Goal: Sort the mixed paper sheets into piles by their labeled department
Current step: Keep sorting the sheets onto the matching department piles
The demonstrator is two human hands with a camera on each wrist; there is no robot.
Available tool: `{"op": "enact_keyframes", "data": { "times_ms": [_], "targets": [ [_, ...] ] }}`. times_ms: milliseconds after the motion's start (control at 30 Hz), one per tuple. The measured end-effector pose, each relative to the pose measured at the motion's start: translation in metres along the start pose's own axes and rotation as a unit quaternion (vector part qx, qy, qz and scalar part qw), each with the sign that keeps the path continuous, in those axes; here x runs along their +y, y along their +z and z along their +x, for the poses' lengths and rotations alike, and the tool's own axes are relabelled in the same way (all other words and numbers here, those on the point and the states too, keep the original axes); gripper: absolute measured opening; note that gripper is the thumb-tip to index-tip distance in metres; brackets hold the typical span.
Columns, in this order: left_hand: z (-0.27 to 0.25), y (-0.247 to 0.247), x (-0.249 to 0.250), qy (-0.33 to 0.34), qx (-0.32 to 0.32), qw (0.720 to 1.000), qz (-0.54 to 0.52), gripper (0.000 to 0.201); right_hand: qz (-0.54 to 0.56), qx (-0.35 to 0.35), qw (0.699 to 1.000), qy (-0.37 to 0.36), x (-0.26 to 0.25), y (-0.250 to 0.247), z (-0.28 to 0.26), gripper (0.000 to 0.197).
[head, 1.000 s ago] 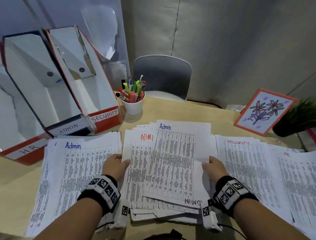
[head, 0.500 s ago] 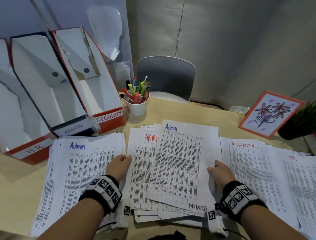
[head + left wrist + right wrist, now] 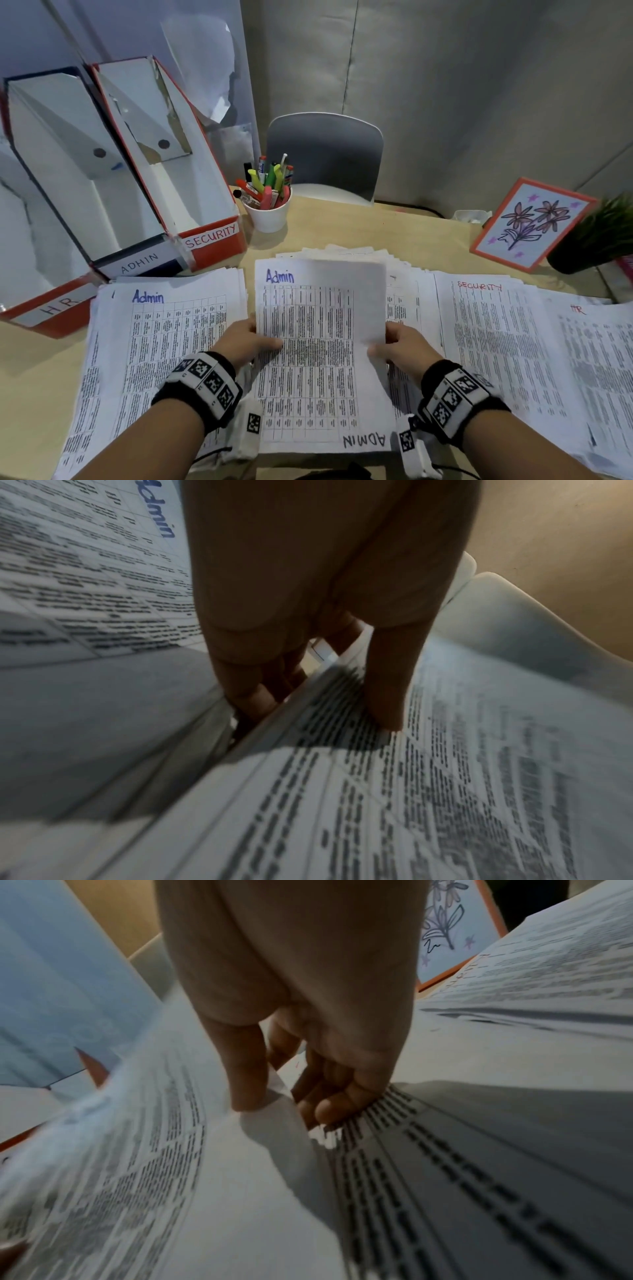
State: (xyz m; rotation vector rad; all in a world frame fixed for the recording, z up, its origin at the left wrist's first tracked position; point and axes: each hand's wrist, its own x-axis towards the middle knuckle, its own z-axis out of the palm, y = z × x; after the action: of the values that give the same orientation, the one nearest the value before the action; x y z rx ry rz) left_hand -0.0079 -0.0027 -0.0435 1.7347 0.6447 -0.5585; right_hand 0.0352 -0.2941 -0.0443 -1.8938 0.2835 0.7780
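White pen cup, grey chair, flower card, plant

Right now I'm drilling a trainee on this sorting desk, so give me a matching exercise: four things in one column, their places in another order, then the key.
Things:
1. Admin sheet
2. Admin pile
3. Security pile
4. pen cup

Places:
A. far side of the desk, beside the red file box
B. held at both side edges by the left hand and right hand
C. left of the held sheet
D. right of the held sheet

Pairs: 1-B, 2-C, 3-D, 4-A
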Motion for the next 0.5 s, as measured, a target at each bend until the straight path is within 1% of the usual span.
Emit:
{"op": "enact_keyframes", "data": {
  "times_ms": [33, 67, 133, 167, 200, 300, 333, 400, 433, 467, 500],
  "targets": [
    [-0.001, 0.000, 0.000, 0.008, -0.001, 1.000, -0.008, 0.018, 0.007, 0.002, 1.000, -0.003, 0.001, 0.001, 0.001, 0.027],
    [-0.005, 0.000, 0.002, 0.025, -0.006, 1.000, -0.015, 0.016, 0.018, 0.007, 1.000, -0.008, 0.000, 0.002, 0.000, 0.030],
    [-0.010, 0.001, 0.003, 0.056, -0.014, 0.998, -0.013, 0.031, 0.038, 0.011, 0.999, -0.030, 0.000, 0.000, 0.000, 0.039],
    [-0.011, 0.001, 0.001, 0.062, -0.015, 0.998, -0.010, 0.037, 0.046, 0.006, 0.998, -0.048, 0.001, -0.001, -0.001, 0.044],
    [-0.010, 0.001, 0.000, 0.064, -0.014, 0.998, -0.006, 0.037, 0.053, 0.001, 0.997, -0.060, 0.001, -0.001, -0.003, 0.047],
    [-0.010, 0.001, -0.001, 0.066, -0.028, 0.997, 0.010, 0.018, 0.083, 0.016, 0.995, -0.055, 0.008, -0.001, 0.000, 0.053],
    [-0.010, 0.000, -0.002, 0.070, -0.036, 0.997, 0.018, 0.016, 0.100, 0.018, 0.993, -0.055, 0.009, -0.002, 0.001, 0.050],
    [-0.011, -0.002, -0.002, 0.078, -0.044, 0.996, 0.023, 0.022, 0.157, 0.010, 0.986, -0.049, 0.004, -0.003, -0.001, 0.030],
    [-0.013, -0.003, -0.002, 0.083, -0.046, 0.995, 0.024, 0.028, 0.163, 0.005, 0.985, -0.050, 0.000, -0.003, -0.003, 0.020],
    [-0.013, -0.005, -0.002, 0.093, -0.049, 0.994, 0.037, 0.033, 0.140, 0.006, 0.988, -0.060, -0.003, -0.002, -0.005, 0.016],
    [-0.012, -0.006, -0.002, 0.097, -0.052, 0.993, 0.048, 0.035, 0.112, 0.005, 0.990, -0.080, -0.006, -0.001, -0.009, 0.018]
  ]
}}
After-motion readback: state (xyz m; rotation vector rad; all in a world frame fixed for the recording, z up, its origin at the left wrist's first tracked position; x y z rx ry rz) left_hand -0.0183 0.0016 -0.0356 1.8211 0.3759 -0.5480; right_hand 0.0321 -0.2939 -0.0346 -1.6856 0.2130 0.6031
